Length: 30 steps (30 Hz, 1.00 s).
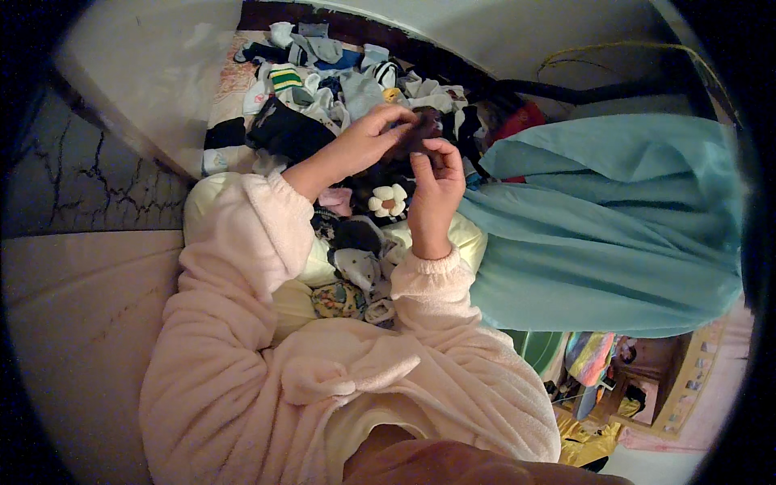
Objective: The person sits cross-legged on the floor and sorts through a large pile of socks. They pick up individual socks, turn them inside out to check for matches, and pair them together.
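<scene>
A dark, sheer sock (405, 144) is stretched between my two hands over a heap of socks. My left hand (373, 136) pinches its upper edge between thumb and fingers. Curled at the other side, my right hand (438, 188) grips the near part, and the thin fabric partly covers the fingertips. Just below the hands sits a cream flower decoration (388, 200) with a brown centre. Beside it lies a pink sock (335, 200). Rolled socks, one with a colourful pattern (338, 300), rest in my lap between the pale yellow trouser legs (206, 193).
Many loose socks spread ahead, including a grey one (360, 91), a green-and-yellow striped one (285, 77) and a black cloth piece (288, 128). A teal cloth (606, 242) fills the right side. A wall panel (145, 85) stands left. Shelving (679, 388) and a green container (536, 350) are lower right.
</scene>
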Each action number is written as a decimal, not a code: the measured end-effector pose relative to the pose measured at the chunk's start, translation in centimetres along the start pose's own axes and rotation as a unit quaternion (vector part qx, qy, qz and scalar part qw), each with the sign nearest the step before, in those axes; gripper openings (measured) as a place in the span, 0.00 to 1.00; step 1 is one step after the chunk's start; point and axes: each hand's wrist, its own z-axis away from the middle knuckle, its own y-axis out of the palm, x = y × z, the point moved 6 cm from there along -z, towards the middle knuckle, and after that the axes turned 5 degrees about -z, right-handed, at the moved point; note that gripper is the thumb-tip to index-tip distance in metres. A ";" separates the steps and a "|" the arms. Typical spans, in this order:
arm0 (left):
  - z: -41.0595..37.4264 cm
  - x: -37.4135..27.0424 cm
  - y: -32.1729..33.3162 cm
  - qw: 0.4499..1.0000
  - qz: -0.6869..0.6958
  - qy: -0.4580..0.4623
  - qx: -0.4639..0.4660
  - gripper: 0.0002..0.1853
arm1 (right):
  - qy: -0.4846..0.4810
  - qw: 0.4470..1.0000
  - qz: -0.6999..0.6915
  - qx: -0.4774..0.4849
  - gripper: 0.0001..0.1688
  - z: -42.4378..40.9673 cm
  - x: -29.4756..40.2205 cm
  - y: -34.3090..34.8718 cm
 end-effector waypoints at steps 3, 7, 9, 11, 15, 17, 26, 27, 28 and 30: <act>0.3 -0.4 1.1 0.999 -0.020 0.012 0.040 0.23 | -0.014 1.000 0.000 -0.012 0.10 -0.4 0.3 -0.5; 0.6 -1.8 1.1 0.985 -0.129 0.109 0.032 0.22 | -0.034 0.999 0.042 -0.008 0.10 -0.5 0.1 -0.9; 0.4 -1.4 0.9 0.985 -0.124 0.115 0.038 0.20 | -0.027 0.998 0.054 -0.013 0.11 -0.8 -0.1 -1.5; 0.4 -0.8 1.1 0.980 -0.155 0.122 0.008 0.19 | -0.028 0.997 0.071 -0.011 0.11 -0.6 -0.3 -1.8; 0.3 -0.3 1.5 0.975 -0.186 0.118 -0.030 0.20 | 0.088 0.975 -0.202 0.014 0.09 -0.7 -1.3 -1.8; 0.5 -0.6 1.6 0.978 -0.168 0.118 -0.042 0.19 | 0.126 0.962 -0.241 0.008 0.06 -0.6 -1.4 -1.5; 0.7 0.3 2.8 0.996 -0.072 0.052 -0.016 0.18 | -0.018 0.993 -0.042 -0.108 0.06 -1.5 -1.2 -4.2; 0.6 0.2 2.8 0.997 -0.058 0.047 -0.012 0.18 | 0.006 0.992 -0.063 -0.111 0.05 -1.6 -1.3 -4.4; 0.8 0.8 3.0 1.000 0.016 -0.022 0.011 0.18 | 0.031 0.990 -0.084 -0.113 0.04 -1.8 -1.3 -4.6; 1.6 1.5 3.8 0.972 0.163 -0.157 0.058 0.18 | 0.085 0.980 -0.142 -0.108 0.03 -1.8 -1.3 -4.2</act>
